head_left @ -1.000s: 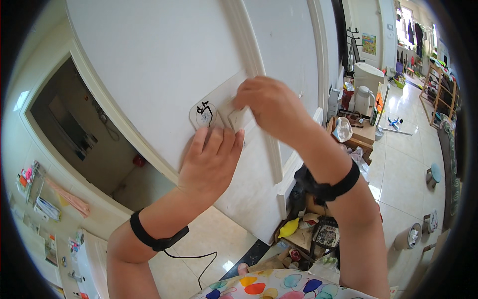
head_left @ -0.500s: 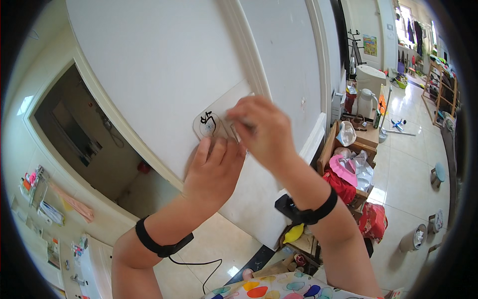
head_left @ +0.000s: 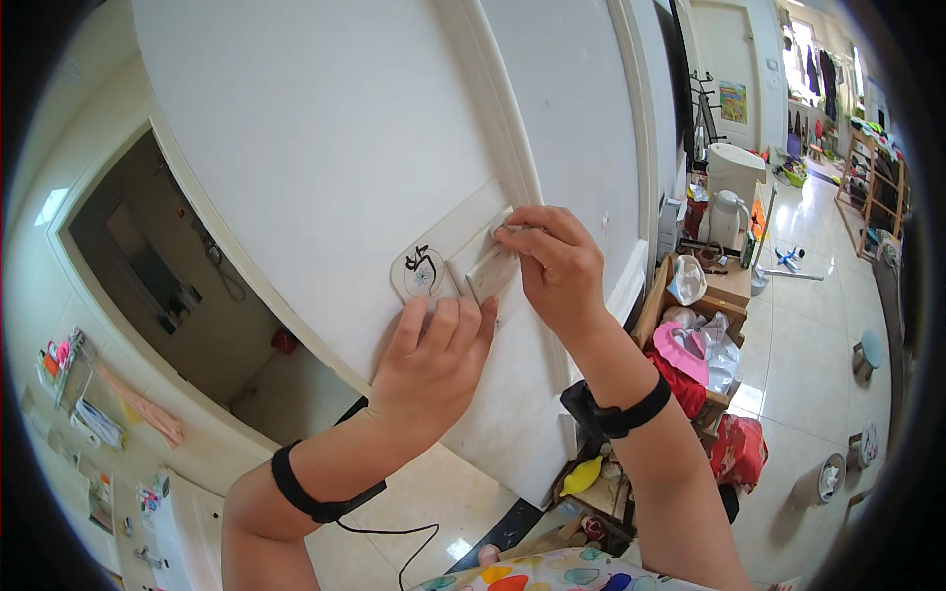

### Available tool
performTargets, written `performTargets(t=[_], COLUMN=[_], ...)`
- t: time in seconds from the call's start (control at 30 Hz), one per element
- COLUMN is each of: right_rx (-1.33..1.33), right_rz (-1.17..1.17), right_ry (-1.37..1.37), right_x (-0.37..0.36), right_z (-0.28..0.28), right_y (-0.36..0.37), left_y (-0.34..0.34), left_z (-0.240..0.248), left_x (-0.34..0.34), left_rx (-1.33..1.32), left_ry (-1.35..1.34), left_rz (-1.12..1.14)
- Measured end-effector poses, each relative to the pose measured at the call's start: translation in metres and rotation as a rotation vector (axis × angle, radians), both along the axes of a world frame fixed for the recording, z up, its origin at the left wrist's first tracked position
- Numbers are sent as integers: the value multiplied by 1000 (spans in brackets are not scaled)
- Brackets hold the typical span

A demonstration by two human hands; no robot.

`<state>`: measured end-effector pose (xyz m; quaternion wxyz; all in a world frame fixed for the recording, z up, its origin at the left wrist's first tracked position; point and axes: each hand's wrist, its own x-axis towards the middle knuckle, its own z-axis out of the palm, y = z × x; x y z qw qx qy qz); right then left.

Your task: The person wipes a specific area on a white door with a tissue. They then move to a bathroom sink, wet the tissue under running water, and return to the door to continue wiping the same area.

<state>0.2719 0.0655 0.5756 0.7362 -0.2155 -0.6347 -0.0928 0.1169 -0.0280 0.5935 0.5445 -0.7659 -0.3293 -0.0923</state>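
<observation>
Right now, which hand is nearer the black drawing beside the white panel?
The left hand: its fingertips sit just below the black drawing, while the right hand is farther off, at the white panel's upper end.

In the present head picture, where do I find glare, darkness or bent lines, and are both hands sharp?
Head view: glare on the tiled floor, washed-out window at upper right; head view: dim doorway at left, its door frame bowed by the fisheye lens, picture corners black; head view: left hand and right hand look reasonably sharp.
</observation>
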Motion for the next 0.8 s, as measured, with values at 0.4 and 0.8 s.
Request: performTargets(t=[0.4, 0.8], right_rx=[32, -30], right_rz=[80, -228], right_ry=[-365, -422], right_x=[-4, 1], right_z=[29, 30], right_y=[-29, -20], left_y=[0, -1], left_z=[-2, 0], left_x=[0, -2], left_rx=[-3, -41], left_ry=[-18, -18], left_rz=[-13, -17])
